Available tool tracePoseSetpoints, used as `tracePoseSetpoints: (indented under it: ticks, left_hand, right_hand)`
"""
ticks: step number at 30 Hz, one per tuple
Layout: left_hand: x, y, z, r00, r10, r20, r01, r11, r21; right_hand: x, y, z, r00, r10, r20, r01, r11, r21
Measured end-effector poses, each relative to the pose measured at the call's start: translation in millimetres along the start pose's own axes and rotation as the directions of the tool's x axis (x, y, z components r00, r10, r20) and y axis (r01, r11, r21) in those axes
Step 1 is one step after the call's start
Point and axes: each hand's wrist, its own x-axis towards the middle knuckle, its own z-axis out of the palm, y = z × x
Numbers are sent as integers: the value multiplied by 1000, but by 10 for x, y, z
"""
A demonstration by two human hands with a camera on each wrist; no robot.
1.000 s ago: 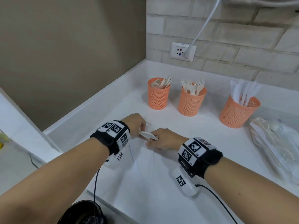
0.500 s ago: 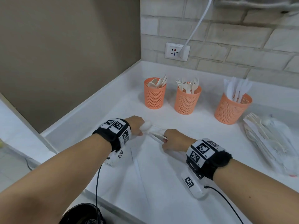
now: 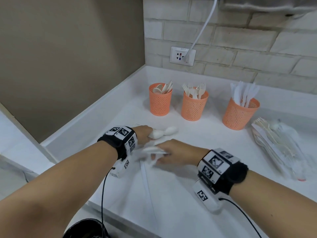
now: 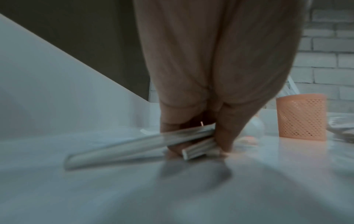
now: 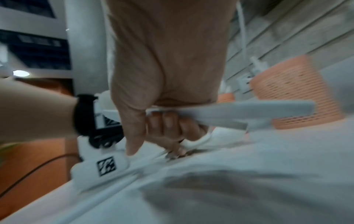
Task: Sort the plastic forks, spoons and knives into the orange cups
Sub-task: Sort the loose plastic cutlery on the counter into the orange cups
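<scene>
Gripping 2 white spoons point(image 3: 164, 132) by their handles, the left hand point(image 3: 143, 134) aims their bowls toward the 3 orange cups point(image 3: 160, 100), while the right hand point(image 3: 173, 150) curls around a white knife point(image 5: 229, 112), seemingly splitting cutlery by type.

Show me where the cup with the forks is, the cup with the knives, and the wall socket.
Fork cup point(image 3: 194, 109): head view, on its orange mesh wall.
Knife cup point(image 3: 237, 115): head view, on its orange mesh wall.
Wall socket point(image 3: 178, 55): head view, on the white faceplate left of the plug.
</scene>
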Motion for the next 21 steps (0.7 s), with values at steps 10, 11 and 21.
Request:
tracePoseSetpoints:
  ticks: [10,11,21]
  left_hand:
    - [55,-76,-280,965,-70,-254,53,996,-72]
    - [73,-77,-259,966,-61,-250,47,997,-61]
    - [255,51,-134,990,-76,-116,84,994,69]
  right_hand:
    - [171,-84,157,981,23,192,32,959,-281]
    - [151,-19,136,983,40,177,18,950,-313]
    - [-213,479,-178,966,251,-61,-258,929,-266]
